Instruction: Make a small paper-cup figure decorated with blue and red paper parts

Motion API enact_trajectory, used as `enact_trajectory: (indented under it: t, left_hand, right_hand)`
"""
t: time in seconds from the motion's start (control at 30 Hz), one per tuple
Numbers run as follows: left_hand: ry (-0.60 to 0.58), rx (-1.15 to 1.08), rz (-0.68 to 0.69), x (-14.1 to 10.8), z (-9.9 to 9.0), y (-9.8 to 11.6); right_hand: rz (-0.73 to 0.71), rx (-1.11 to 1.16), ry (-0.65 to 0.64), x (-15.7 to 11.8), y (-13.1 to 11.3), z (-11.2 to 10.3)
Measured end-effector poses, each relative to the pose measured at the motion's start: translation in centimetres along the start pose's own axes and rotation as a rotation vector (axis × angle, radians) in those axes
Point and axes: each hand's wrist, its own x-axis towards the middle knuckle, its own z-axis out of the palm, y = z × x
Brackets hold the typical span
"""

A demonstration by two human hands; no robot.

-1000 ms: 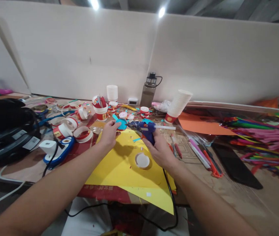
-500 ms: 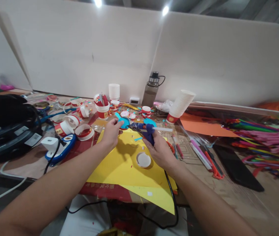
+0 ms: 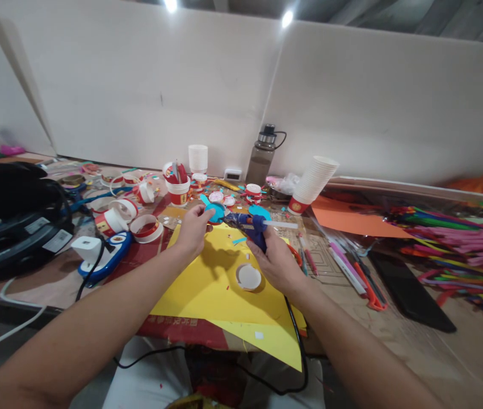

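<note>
My left hand (image 3: 194,230) pinches a round blue paper piece (image 3: 214,213) with a strip sticking out at its upper left; a bit of red shows beneath it. In my right hand (image 3: 275,255) is a blue hot glue gun (image 3: 255,225), a white glue stick (image 3: 281,225) poking from its back. The gun's dark nozzle is at the right edge of the blue piece; whether it touches I cannot tell. Below both hands lies yellow paper (image 3: 194,284) carrying a shallow white cup base (image 3: 248,277). Another blue paper disc (image 3: 260,212) lies behind the gun.
Cut cup rings (image 3: 146,229) and a blue-and-white power strip (image 3: 107,258) are on the left. A water bottle (image 3: 260,156) and stacked paper cups (image 3: 313,184) stand at the back. Rightward are a black phone (image 3: 411,289) and coloured pipe cleaners (image 3: 471,244). The gun's black cord (image 3: 305,363) hangs over the front edge.
Almost nothing differs. Both hands, the blue paper piece and the glue gun hold nearly the same positions.
</note>
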Motion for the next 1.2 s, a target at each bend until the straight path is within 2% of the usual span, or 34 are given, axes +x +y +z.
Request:
enact_trajectory:
  t: [0.4,1.2]
  left_hand:
    - [-0.011,-0.001,0.018,-0.02,-0.02,0.03]
    - [-0.021,0.017,0.031,0.10,-0.12,-0.20]
  right_hand:
    - [-0.038,-0.006,0.020,-0.06,0.13,0.06]
    - [0.020,-0.018,-0.028,-0.10,-0.36,-0.23]
